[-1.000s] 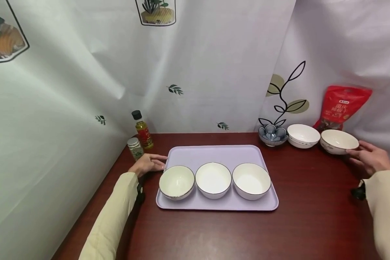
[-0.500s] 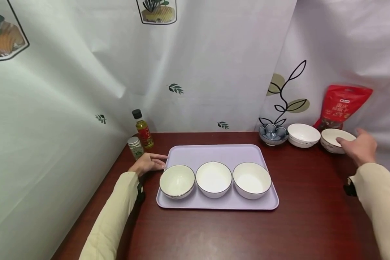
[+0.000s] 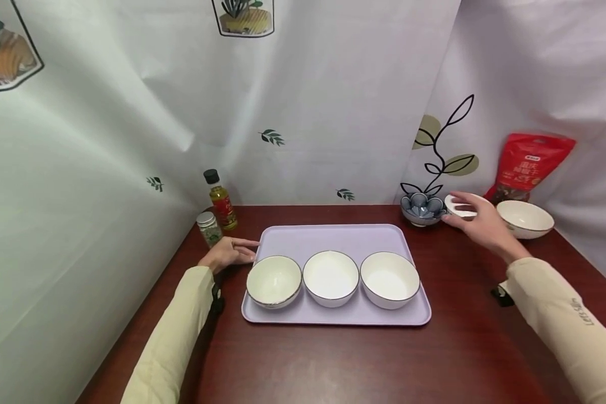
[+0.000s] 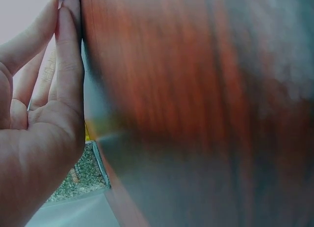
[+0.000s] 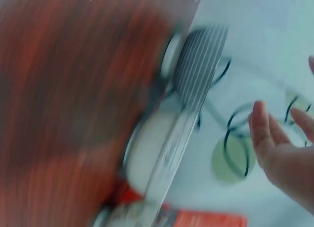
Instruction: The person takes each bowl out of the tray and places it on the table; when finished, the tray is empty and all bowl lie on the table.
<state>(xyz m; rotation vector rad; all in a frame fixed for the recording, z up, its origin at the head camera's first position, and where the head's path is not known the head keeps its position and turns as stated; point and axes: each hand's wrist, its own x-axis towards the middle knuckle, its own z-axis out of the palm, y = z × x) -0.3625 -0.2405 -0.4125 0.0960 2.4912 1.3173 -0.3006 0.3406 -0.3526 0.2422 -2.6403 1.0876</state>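
In the head view, three white bowls with thin dark rims, the left (image 3: 274, 282), middle (image 3: 330, 279) and right (image 3: 390, 280), stand in a row on the lavender tray (image 3: 328, 235). My left hand (image 3: 228, 253) pinches the tray's left edge between thumb and fingers. My right hand (image 3: 482, 224) hovers, fingers spread and holding nothing, in front of a white bowl (image 3: 454, 207) that it partly hides. Left of that is a blue-grey petal-patterned bowl (image 3: 420, 210); a wider white bowl (image 3: 525, 219) stands to its right. The right wrist view shows the ribbed grey bowl (image 5: 201, 65) beside the hand.
A red food pouch (image 3: 530, 165) leans on the wall cloth behind the right bowls. At the back left, an oil bottle (image 3: 222, 202) and a glass herb jar (image 3: 209, 229) stand close to my left hand. The dark wooden table (image 3: 333, 365) meets cloth at the back and left.
My right hand has let go of the far-right white bowl and moved left to the bowl beside the blue-grey one. The left hand and the tray have stayed put.
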